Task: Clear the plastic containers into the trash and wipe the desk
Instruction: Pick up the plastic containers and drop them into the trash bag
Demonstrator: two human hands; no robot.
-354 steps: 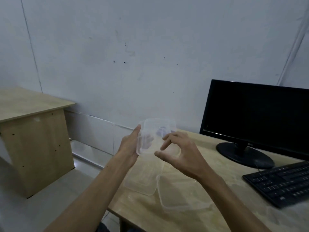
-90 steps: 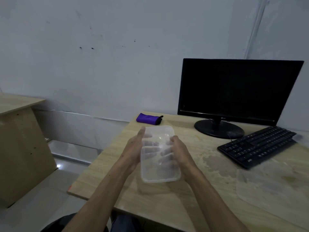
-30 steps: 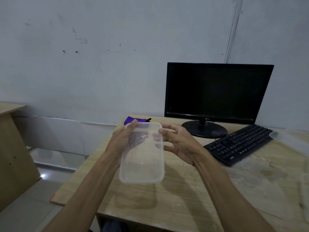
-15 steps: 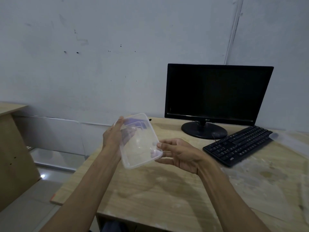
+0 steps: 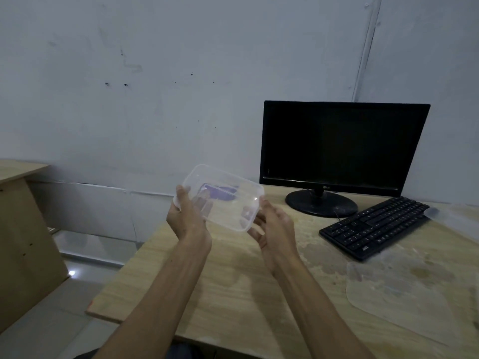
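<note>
We hold 1 clear plastic container (image 5: 223, 196) up in the air with both hands, above the far left part of the desk (image 5: 233, 286). It is tilted, with its left end higher and farther away and its right end lower. Our left hand (image 5: 188, 216) grips the left end, with the thumb on the near side and the fingers curled behind the clear wall. Our right hand (image 5: 276, 226) holds the right end, with its fingers curled under the lower corner. The 2 hands are apart, 1 at each end of the box.

Through the clear plastic we can see something purple (image 5: 220, 194) lying on the desk behind it. We cannot tell what it is.

On the right side of the desk lies a flat clear plastic lid (image 5: 404, 294), near the front edge. There is a stain (image 5: 425, 272) on the desk by it. Another clear plastic piece (image 5: 438, 212) sits at the far right, just past the keyboard (image 5: 375, 226).

A black monitor (image 5: 339, 146) stands at the back of the desk, and the black keyboard lies in front of it, turned at a slant. Off to the left is a second wooden table (image 5: 23, 229).
</note>
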